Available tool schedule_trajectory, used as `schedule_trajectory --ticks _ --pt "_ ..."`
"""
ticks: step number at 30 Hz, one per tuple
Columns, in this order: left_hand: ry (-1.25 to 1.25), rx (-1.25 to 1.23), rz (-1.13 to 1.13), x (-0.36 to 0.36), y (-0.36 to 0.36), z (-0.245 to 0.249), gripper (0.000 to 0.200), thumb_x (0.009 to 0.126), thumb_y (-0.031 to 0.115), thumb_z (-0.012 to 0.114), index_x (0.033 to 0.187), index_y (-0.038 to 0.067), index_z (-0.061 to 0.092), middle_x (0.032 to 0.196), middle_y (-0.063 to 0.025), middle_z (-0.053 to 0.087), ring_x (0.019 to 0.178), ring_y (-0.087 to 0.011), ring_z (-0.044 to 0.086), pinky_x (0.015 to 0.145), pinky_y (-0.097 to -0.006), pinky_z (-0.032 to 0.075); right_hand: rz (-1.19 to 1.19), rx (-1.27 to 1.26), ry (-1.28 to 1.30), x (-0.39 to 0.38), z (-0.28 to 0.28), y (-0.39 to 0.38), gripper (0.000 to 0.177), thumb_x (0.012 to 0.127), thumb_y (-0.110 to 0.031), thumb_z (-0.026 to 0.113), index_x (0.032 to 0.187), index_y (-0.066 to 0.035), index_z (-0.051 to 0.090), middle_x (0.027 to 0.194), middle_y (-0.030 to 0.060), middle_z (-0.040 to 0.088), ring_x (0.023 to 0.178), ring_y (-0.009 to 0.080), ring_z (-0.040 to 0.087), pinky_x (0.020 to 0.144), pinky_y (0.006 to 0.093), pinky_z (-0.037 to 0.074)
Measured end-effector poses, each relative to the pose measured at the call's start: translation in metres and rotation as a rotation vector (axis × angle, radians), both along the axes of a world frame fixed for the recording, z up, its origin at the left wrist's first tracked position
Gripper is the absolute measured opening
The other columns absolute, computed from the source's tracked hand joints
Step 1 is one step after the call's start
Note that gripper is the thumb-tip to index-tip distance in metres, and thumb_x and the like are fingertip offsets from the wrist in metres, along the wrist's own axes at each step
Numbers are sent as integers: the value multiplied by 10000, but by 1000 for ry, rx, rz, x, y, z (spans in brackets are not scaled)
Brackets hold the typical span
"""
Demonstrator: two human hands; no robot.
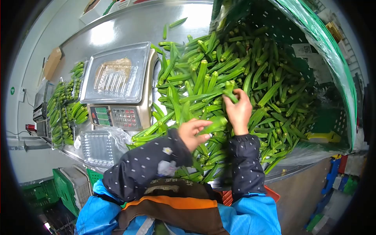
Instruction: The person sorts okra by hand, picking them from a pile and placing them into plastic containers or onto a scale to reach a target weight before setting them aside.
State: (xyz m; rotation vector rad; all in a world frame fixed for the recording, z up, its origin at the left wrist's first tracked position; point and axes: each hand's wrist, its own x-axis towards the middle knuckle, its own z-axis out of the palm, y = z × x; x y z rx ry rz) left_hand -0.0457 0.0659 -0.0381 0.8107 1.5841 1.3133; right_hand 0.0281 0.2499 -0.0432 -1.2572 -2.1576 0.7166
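A big heap of green okra pods (219, 74) covers the steel table (129, 27) and spills from a tipped crate lined with green plastic (329, 55). My left hand (192, 133) grips one okra pod (214, 125) just above the near part of the heap. My right hand (237, 111) pinches a couple of okra pods (230, 91) lifted slightly from the pile. Both hands sit close together, dark dotted sleeves covering my forearms.
A weighing scale (117, 80) with a clear tray on its platform stands left of the heap. Empty clear plastic trays (98, 147) lie in front of it. Packed okra trays (64, 107) line the far left. Green crates (62, 188) sit under the table.
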Motion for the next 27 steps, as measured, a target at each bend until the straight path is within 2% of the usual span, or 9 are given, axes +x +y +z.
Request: schedule_trajectory --ticks 1,3,7,10,15,17,21,23,27 --pt "-452 -240 51 -10 0 39 418 831 -53 573 1229 13 466 959 -57 550 820 -172 575 699 -272 464 -42 -2 -122 -9 6 -4 398 662 -244 757 982 -80 587 916 92 621 831 291 611 707 395 477" --pt "-674 1 213 -22 -16 30 455 825 -77 547 1242 30 400 949 -85 557 805 -189 587 679 -285 463 -38 43 -188 -13 7 -3 398 648 -236 752 976 -95 577 913 86 623 836 293 610 699 398 476" --pt "-835 144 265 -43 -39 14 293 838 -3 578 1081 89 442 925 -85 570 785 -208 587 682 -298 445 8 85 -197 -8 11 5 361 651 -235 734 942 -97 571 863 87 637 807 302 616 673 408 474" --pt "-801 195 236 -38 -41 4 279 831 49 619 1045 113 451 962 -95 576 836 -209 585 722 -308 433 60 194 248 -3 18 6 277 700 -129 671 950 -65 569 797 109 645 732 286 631 670 344 483" --pt "-975 355 206 -17 -29 11 376 785 71 694 1080 76 459 1070 -95 553 964 -202 542 825 -305 408 398 -636 612 11 56 -61 308 756 -69 635 1036 12 539 891 108 635 807 201 633 720 295 479" --pt "-996 363 229 -2 -31 4 491 793 91 691 1190 83 404 1165 -127 515 1060 -237 522 918 -354 388 472 -478 342 9 57 -116 432 777 -48 615 1182 -10 472 908 62 602 832 129 573 731 289 462" --pt "-1121 417 174 -3 -46 3 630 798 139 690 1302 106 313 1246 -159 473 1156 -259 487 990 -442 374 467 -721 230 21 65 -136 688 777 -60 660 1342 -2 272 1058 146 565 883 206 604 761 309 473" --pt "-1082 419 162 -3 -54 3 557 821 174 667 1281 121 358 1218 -158 499 1121 -279 505 961 -446 406 550 -390 109 27 77 -142 660 781 -53 646 1330 10 287 1095 183 545 874 258 611 759 326 483" --pt "-1108 157 439 -8 -68 -1 423 827 163 603 1209 127 426 1022 -122 536 937 -290 544 835 -464 444 797 -355 248 37 83 -127 275 799 -39 573 1071 3 558 969 197 603 879 368 586 787 416 464"
